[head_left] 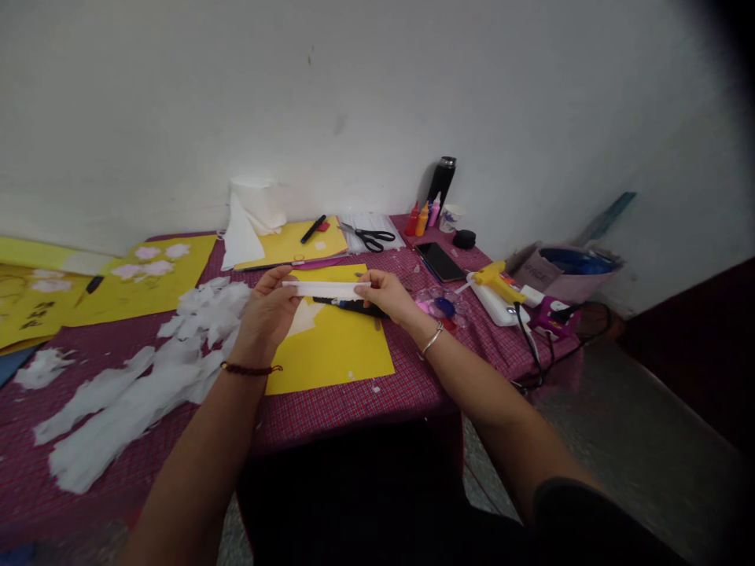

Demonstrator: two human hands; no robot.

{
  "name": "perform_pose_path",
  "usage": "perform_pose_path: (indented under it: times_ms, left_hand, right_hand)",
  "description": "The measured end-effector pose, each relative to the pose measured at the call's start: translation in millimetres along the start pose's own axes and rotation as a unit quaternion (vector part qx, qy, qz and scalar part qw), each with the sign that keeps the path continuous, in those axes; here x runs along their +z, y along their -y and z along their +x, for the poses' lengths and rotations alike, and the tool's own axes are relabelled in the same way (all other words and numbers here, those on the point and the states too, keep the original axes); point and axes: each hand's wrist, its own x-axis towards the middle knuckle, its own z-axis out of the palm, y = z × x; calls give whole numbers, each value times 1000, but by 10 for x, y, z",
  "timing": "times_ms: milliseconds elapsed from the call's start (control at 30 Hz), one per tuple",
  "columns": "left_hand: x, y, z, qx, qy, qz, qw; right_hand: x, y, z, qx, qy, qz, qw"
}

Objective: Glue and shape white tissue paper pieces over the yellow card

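The left hand (270,305) and right hand (390,295) pinch a white strip (326,289) — perhaps paper — at its nine and three o'clock ends, apparently to keep it straight.

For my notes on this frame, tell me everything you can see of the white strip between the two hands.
The white strip is long and narrow, with a fairly straight upper edge and a ragged lower one. It looks like thin paper or tissue; whether it is folded is too small to tell. It runs straight and nearly level, one end pinched in the left hand, the other in the right hand. In the picture it lies across the far part of the yellow sheet.
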Motion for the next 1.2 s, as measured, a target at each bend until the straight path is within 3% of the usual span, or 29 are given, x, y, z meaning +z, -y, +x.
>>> perform_pose_path:
  times_ms: [133, 300, 500, 567, 700, 800, 1000, 1200]
  left_hand:
    - [41, 126, -16, -31, -20, -68, 997]
    - [189, 392, -125, -132, 33, -37, 990]
    - [235, 470, -177, -86, -32, 60, 994]
    - [205, 448, -164, -72, -28, 108, 991]
    - [152, 415, -167, -85, 95, 251, 960]
    - [153, 414, -203, -113, 183, 276, 937]
    - [177, 443, -256, -140, 244, 282, 917]
    - [178, 452, -293, -193, 308, 357, 860]
  right_hand:
    - [58, 36, -36, -4, -40, 50, 998]
    - [183, 66, -86, -21, -54, 54, 997]
    - [249, 30, -108, -29, -9, 12, 999]
    - [244, 34, -105, -29, 24, 16, 999]
    - [219, 67, -113, -17, 92, 43, 995]
    - [196, 83, -127, -3, 115, 16, 993]
    - [178, 106, -150, -39, 73, -12, 996]
    - [151, 154, -158, -70, 28, -15, 997]
